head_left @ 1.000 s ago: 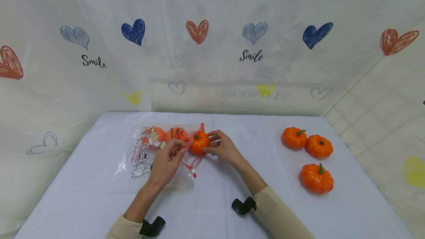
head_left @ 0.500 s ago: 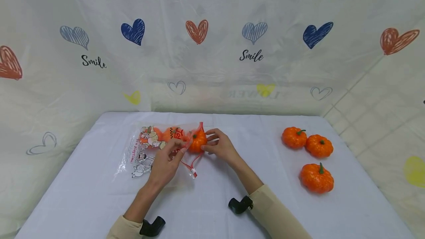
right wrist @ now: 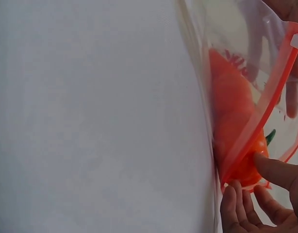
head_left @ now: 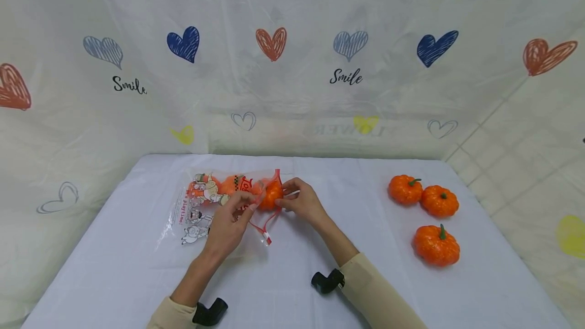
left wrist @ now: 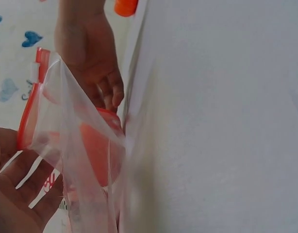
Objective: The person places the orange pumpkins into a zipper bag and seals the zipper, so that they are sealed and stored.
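Since it's prob. hollow foam or plastic, the toy pumpkin (head_left: 272, 197) should be v. light, fairly stiff & a bit slippery w/ that glossy skin. Best hold is round its fat sides, thumb opp. fingers; the green stem (right wrist: 271, 136) looks thin & might come off if pulled. It's at the mouth of the clear bag (head_left: 197, 217), partly behind the red zip edge (right wrist: 259, 116), w/ other orange pumpkins (head_left: 234, 185) inside. Bag film looks thin & limp, so it'd need support at the rim, not mid-panel.

R hand (head_left: 305, 202) comes in from the right: thumb on the pumpkin's near side, fingers curved about it, i.e. a loose grasp. L hand (head_left: 230, 222) is over the bag's near part, thumb & fingertip pinching the rim, other fingers bent. Both forearms angle inward, wrists low.
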`<state>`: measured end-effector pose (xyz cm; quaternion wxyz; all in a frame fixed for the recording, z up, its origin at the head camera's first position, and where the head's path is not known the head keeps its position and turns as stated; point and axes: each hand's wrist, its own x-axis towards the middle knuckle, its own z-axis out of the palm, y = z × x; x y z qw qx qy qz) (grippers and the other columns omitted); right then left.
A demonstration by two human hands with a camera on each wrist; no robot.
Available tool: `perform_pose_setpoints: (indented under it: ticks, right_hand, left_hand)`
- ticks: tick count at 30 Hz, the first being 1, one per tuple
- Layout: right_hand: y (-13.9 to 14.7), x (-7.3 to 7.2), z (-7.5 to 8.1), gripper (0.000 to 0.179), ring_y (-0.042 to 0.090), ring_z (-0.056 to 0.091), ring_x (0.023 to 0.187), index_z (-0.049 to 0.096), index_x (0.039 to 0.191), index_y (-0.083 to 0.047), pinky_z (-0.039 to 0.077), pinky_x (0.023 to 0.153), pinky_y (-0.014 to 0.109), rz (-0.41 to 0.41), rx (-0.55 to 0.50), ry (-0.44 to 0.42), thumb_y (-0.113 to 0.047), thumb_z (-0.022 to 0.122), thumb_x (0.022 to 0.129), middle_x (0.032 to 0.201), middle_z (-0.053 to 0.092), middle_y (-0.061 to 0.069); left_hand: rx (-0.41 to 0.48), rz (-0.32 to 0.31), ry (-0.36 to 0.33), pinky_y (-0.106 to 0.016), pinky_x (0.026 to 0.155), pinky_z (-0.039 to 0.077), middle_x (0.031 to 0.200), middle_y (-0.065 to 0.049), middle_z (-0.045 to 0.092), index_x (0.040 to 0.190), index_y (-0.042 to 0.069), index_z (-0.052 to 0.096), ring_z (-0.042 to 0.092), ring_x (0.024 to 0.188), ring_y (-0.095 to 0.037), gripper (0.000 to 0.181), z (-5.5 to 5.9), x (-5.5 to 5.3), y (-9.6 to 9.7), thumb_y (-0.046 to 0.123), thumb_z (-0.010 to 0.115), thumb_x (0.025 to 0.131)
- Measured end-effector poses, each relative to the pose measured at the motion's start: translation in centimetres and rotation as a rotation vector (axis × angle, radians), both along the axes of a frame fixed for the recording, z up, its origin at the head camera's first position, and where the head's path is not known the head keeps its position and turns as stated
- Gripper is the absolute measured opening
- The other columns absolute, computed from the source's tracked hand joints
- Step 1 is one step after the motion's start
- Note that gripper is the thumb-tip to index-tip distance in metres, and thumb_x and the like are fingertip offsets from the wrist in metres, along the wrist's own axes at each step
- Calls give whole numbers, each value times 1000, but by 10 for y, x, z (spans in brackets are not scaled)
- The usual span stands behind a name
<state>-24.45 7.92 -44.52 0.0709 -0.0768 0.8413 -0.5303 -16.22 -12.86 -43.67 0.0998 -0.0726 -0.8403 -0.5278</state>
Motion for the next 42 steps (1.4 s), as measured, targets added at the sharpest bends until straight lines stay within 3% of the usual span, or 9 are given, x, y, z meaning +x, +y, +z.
perform_pose_setpoints:
  ticks: [10, 24, 31, 34, 42]
  right_hand:
    - [21, 4, 9, 41, 24, 72, 100, 65, 126, -5, 64, 80, 33, -8, 25, -10, -17, 81, 91, 119, 70, 14]
    - [90, 7, 15, 48, 27, 72, 106, 61, 134, -3, 62, 90, 44, -42, 31, 23, -23, 78, 94, 127, 67, 19]
    - [117, 11, 20, 47, 31, 68, 114, 62, 134, -4, 59, 84, 26, -95, 98, 58, -28, 76, 96, 126, 67, 16]
    - [129, 11, 23, 47, 33, 66, 119, 61, 135, -4, 57, 86, 24, -125, 112, 85, -29, 75, 97, 129, 66, 18]
    - [160, 16, 34, 53, 33, 61, 130, 57, 140, -7, 57, 102, 39, -204, 156, 83, -38, 72, 98, 141, 60, 19]
  left_hand:
    - [6, 4, -19, -24, 91, 53, 119, 0, 75, 119, 20, 67, 65, 109, -19, 16, -1, -2, 0, 18, 64, 104]
    - [-4, -2, -10, -23, 93, 53, 123, 1, 74, 120, 20, 68, 66, 114, -19, 17, -3, 0, 0, 21, 64, 104]
    - [-22, 11, -21, -22, 95, 53, 124, 2, 73, 121, 20, 67, 66, 116, -19, 18, -4, 1, 0, 22, 65, 103]
    - [-18, 15, -36, -22, 95, 53, 123, 1, 73, 121, 20, 67, 66, 115, -19, 18, -5, 1, 0, 22, 65, 103]
    - [-10, 11, -41, -23, 96, 53, 124, 1, 73, 121, 20, 67, 66, 118, -20, 18, -4, 0, 1, 20, 65, 103]
